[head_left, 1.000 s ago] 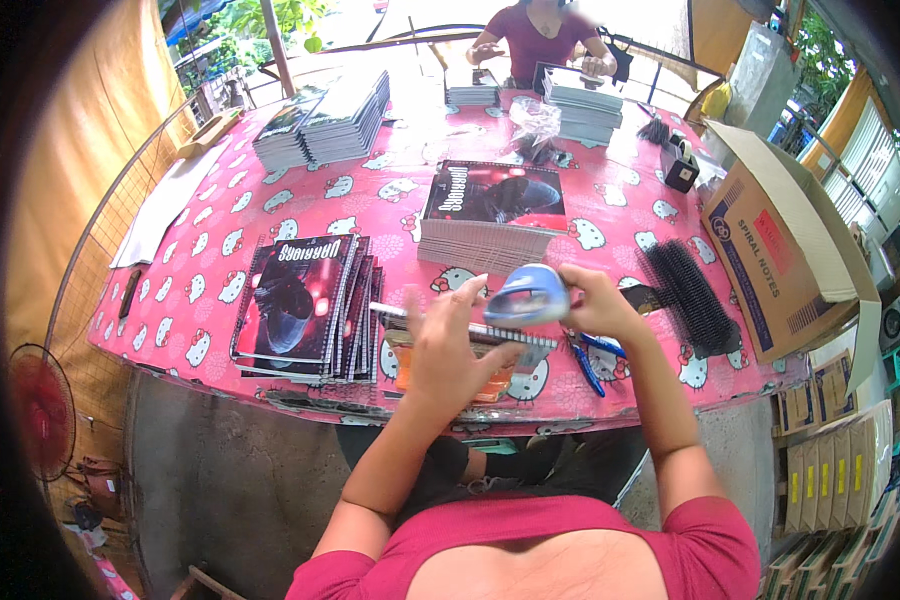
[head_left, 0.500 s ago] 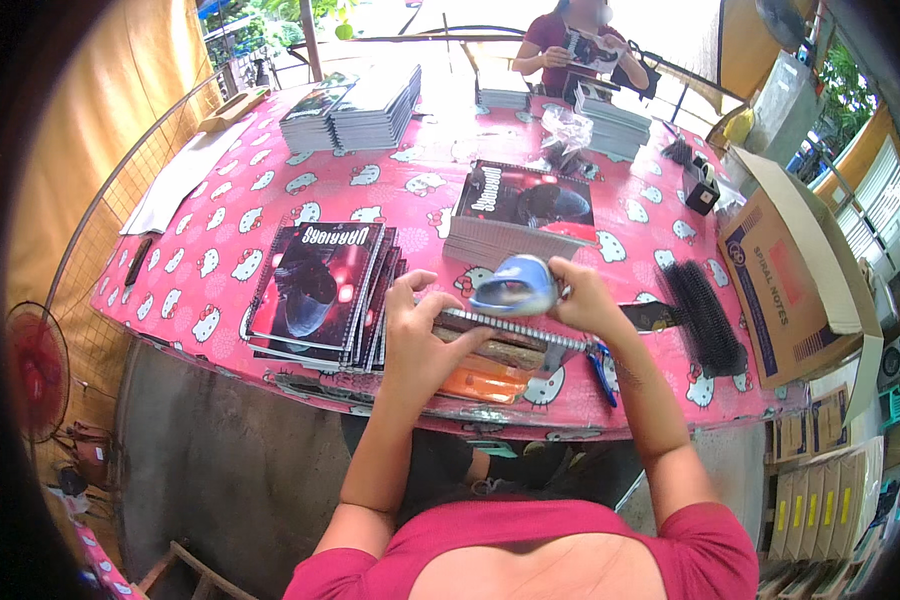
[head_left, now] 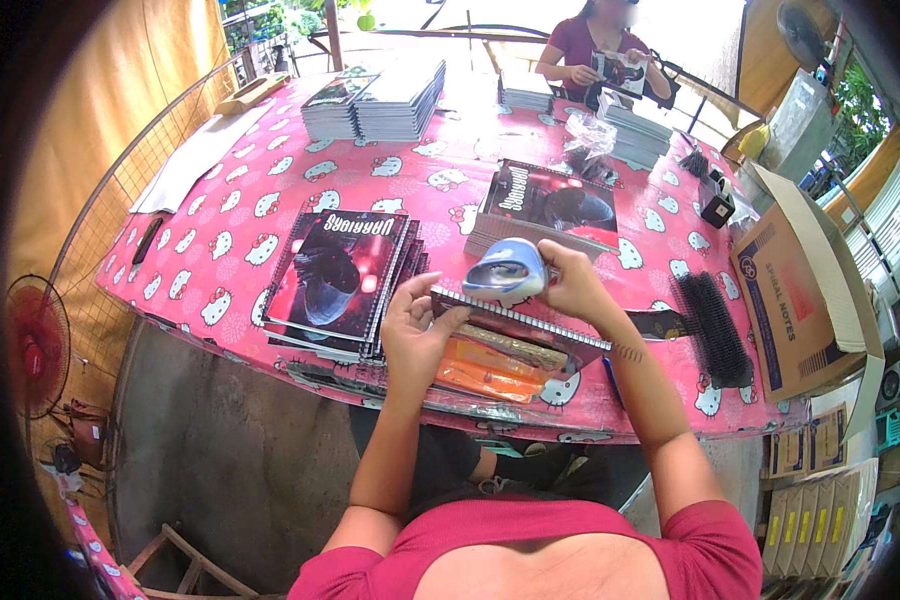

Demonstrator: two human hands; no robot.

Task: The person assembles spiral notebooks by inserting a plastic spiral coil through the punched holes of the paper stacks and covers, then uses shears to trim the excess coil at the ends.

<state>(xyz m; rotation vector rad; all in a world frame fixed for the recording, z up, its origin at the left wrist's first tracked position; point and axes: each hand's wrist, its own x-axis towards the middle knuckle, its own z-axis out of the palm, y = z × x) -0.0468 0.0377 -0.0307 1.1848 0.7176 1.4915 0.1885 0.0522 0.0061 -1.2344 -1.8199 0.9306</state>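
My left hand [head_left: 416, 325] pinches the left part of a dark-covered notebook [head_left: 510, 320] at its spiral edge, thumb in front and fingers behind. The notebook is tilted, with the coil along its upper edge and a loose coil end [head_left: 627, 352] sticking out beyond the right end. Above that edge my right hand [head_left: 573, 282] grips a rounded blue-and-white handheld tool [head_left: 505, 270] with a hollow middle; its exact kind is unclear. Beneath the notebook lie a brownish bar [head_left: 518, 345] and an orange packet [head_left: 485, 376]. Blue-handled pliers [head_left: 613, 383] lie by my right forearm.
Finished-looking spiral notebooks [head_left: 328, 275] are piled left; a thick stack [head_left: 545, 210] stands ahead. Black coils [head_left: 715, 330] and a cardboard box [head_left: 800, 290] are right. More notebook stacks [head_left: 395, 105] stand at the back, where another person [head_left: 600, 60] holds a notebook.
The blue-and-white tool has shifted left along the notebook's spiral edge with my right hand. The coil end shows more beyond the right end. The view has shifted slightly.
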